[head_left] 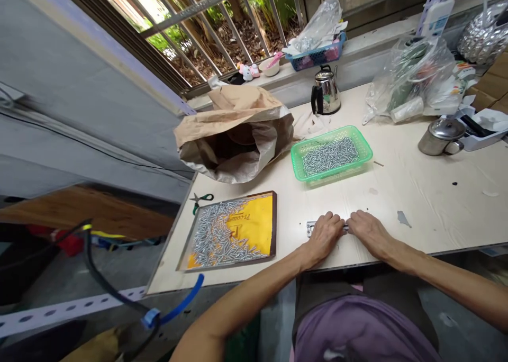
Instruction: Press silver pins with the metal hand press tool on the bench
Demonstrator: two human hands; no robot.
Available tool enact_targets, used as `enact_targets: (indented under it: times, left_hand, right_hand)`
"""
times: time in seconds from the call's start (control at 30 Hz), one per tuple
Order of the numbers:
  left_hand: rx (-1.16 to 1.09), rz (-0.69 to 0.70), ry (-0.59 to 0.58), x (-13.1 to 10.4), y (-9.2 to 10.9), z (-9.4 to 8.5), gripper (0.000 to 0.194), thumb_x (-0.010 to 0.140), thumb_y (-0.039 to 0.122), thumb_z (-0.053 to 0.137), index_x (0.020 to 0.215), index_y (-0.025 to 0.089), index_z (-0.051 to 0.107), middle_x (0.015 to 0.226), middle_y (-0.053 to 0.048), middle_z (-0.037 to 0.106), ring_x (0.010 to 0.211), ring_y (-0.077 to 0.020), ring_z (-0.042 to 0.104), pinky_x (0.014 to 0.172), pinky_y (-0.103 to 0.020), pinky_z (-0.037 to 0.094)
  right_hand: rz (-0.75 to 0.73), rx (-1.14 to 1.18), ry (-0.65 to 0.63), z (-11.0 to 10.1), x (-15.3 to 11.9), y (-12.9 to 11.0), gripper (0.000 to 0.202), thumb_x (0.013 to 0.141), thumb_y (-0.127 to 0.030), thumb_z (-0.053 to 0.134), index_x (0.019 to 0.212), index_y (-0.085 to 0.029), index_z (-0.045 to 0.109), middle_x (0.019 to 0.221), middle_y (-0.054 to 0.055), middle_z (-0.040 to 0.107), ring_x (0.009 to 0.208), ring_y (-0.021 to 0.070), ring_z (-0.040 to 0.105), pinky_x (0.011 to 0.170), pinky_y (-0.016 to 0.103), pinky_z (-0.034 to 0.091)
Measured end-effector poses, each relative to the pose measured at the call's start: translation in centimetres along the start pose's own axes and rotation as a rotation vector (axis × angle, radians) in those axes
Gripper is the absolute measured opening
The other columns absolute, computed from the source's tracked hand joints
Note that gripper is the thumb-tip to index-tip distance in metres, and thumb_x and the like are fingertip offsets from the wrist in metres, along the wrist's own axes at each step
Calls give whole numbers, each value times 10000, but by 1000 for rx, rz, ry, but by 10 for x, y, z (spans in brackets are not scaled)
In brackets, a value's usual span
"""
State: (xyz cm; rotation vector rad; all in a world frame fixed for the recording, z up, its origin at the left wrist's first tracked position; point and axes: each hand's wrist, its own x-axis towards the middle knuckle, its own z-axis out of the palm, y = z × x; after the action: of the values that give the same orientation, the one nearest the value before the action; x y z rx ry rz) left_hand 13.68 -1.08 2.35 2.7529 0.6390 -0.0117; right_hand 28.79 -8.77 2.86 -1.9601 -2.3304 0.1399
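Note:
My left hand point(327, 232) is closed over a small silver metal fitting point(310, 228) near the table's front edge. One end with holes sticks out to the left of it, and the rest is hidden under my fingers. My right hand point(368, 228) is close beside it, fingers curled in at the right end of the metal, where a short thin bit shows between the hands. Left of my hands lies a shallow tray point(273, 219) with a yellow bottom and many small silver screw-like pins point(216, 235). Ahead stands a green plastic basket point(300, 178) of similar pins.
An open brown paper sack point(238, 105) slumps behind the tray, with green-handled scissors point(204, 197) at the left edge. A steel kettle point(328, 93), a lidded metal pot point(440, 137) and plastic bags point(413, 76) stand farther back. A blue tube point(184, 301) hangs at front left.

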Motion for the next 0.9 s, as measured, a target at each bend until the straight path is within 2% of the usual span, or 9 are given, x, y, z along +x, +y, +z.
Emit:
enact_targets:
  times: [0.1,0.23,0.4,0.47,0.53,0.63,0.73,0.83,0.9]
  left_hand:
    - [-22,-35,155,-8,3,12,260,935,304,440,1141,162,508,1088,-112,597,1033,-236,553,879,-411,472]
    - [-51,-13,350,-29,20,35,357,945,247,390,1282,133,416,1360,-187,454,1325,-289,363,1021,-495,397]
    - [-130,42,326,-43,40,44,384,945,283,396,1307,157,415,1332,-149,509,1331,-291,364,1067,-548,335]
    - [-158,44,311,-41,42,41,389,938,304,416,1294,149,434,1301,-141,537,1308,-292,398,1075,-552,323]
    - [-184,49,297,-38,41,38,421,926,325,439,1304,138,434,1308,-149,530,1307,-298,396,1077,-550,320]
    - [-226,49,260,-39,43,40,439,905,349,461,1292,141,474,1261,-163,562,1262,-308,448,1051,-537,361]
    - [-227,-41,253,-54,43,39,388,890,389,472,1233,230,561,1170,-137,620,1163,-297,534,960,-493,457]
    - [-159,-163,305,-83,24,24,330,895,427,457,1176,331,602,1071,-97,655,1049,-267,586,864,-466,500]
    - [-105,-249,366,-106,-3,4,324,915,401,422,1162,310,612,1002,-104,660,976,-258,596,838,-472,498]
  right_hand:
    - [-17,41,7,-10,4,11,246,788,-115,574,1025,-181,564,980,109,609,915,257,546,737,345,439]
    - [-122,174,-31,-20,9,31,459,764,-371,662,1145,-146,539,1128,149,579,1026,274,523,836,369,428]
    - [10,28,18,-26,34,39,140,876,-199,493,883,-170,629,911,91,638,868,223,529,763,347,378]
    - [83,-69,25,-31,48,29,158,873,-169,491,801,-171,632,864,84,643,848,226,517,754,358,353]
    - [40,-93,27,-35,58,10,137,857,-145,515,831,-176,646,890,83,643,861,222,510,749,353,343]
    - [-287,-9,-6,-33,66,-28,118,844,-153,556,858,-208,659,932,62,630,877,200,502,705,318,347]
    - [-536,-25,-41,-17,69,-55,154,834,-139,566,720,-208,643,848,49,619,848,196,503,651,311,352]
    - [-600,-54,37,3,74,-64,228,810,-55,533,653,-199,614,800,49,610,819,193,512,632,306,370]
    - [-610,42,101,10,78,-66,240,820,-45,496,688,-206,616,799,45,607,795,186,522,638,301,396]
